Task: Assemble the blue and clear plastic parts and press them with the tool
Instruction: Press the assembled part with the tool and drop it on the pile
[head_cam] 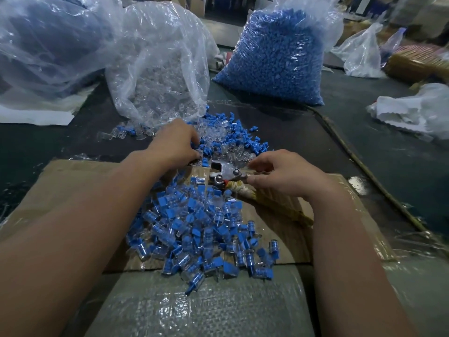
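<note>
A metal press tool with cloth-wrapped handles lies on the cardboard. My right hand holds the tool at its handle end, fingers curled round it. My left hand reaches into the loose pile of blue and clear parts just beyond the tool, fingertips curled into the parts; what they pinch is hidden. A heap of assembled blue-and-clear pieces lies on the cardboard between my forearms.
A clear bag of clear parts stands open behind the loose pile. A bag of blue parts stands at the back right. More plastic bags lie far left and right. Woven sacking covers the near edge.
</note>
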`<state>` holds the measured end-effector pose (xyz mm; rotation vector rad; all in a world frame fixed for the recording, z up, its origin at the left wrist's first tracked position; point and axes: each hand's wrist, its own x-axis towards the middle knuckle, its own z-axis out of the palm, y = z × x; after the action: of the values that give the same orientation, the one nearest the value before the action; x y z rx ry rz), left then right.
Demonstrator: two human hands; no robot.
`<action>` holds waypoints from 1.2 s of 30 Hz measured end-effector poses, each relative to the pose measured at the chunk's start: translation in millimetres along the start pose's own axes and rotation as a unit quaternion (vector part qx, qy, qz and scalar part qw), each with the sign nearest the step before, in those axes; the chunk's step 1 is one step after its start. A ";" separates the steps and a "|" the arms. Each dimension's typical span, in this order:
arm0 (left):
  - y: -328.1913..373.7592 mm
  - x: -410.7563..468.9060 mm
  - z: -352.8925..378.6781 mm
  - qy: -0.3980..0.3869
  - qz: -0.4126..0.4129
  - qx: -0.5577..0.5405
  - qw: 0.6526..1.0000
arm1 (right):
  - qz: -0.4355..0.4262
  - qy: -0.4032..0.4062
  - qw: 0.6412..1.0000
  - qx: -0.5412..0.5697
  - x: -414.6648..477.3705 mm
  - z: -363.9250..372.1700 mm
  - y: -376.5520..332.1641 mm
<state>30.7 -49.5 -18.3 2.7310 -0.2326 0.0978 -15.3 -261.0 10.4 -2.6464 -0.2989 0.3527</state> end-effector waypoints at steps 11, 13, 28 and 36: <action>2.3 -2.3 0.5 -0.059 0.033 0.030 0.997 | 0.015 -0.011 1.000 -0.002 -2.4 0.8 -4.9; 4.4 -2.1 0.5 -0.065 0.040 0.031 0.997 | 0.015 -0.010 1.000 -0.006 -2.2 0.9 -5.2; 3.6 -8.8 -6.1 -0.025 0.006 -0.059 0.998 | 0.020 -0.013 1.000 -0.019 -2.7 1.4 -8.1; -4.2 -13.6 -19.6 0.011 -0.016 -0.155 0.988 | 0.020 -0.006 0.999 -0.026 -2.4 2.3 -7.1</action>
<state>17.3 -36.0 -3.2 2.4216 -0.1797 0.0744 -19.4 -254.5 12.1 -2.7056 -0.2614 0.3794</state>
